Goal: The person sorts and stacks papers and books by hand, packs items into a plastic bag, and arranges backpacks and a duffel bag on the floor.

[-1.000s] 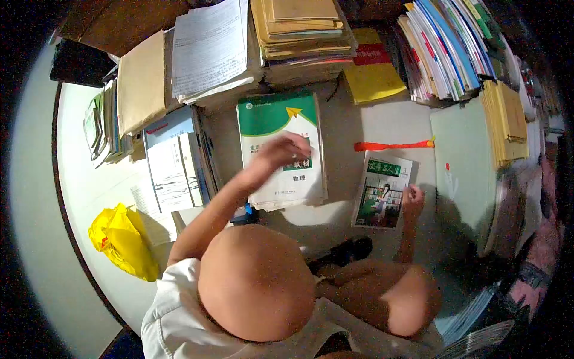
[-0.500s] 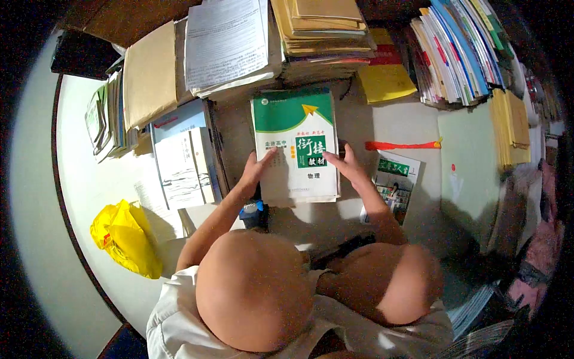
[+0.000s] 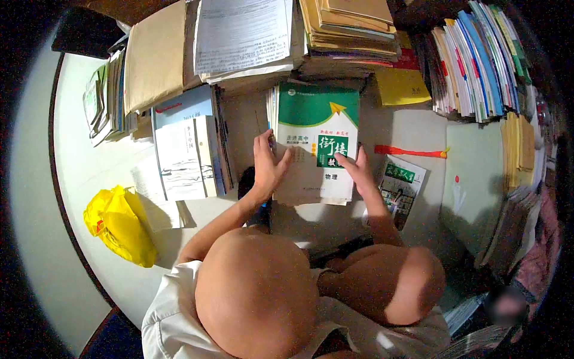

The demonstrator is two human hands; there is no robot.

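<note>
Book stack (image 3: 314,140), green and white on top, lies on the surface (image 3: 418,122) just past my knees (image 3: 251,287). Leftmost, a crumpled yellow bag (image 3: 122,224) sits near a pile of books (image 3: 179,158), its upper cover marked with dark wavy lines. Next comes my left hand (image 3: 272,170), fingers clamped on the stack's left edge, thumb over the cover. My right hand (image 3: 360,173) grips the right edge likewise. Beyond it lies a magazine (image 3: 403,185), partly behind my forearm, near a red strip (image 3: 409,152).

Study-like room, by its booklets (image 3: 483,66), brown envelopes (image 3: 351,25) and paper stacks (image 3: 242,35).
</note>
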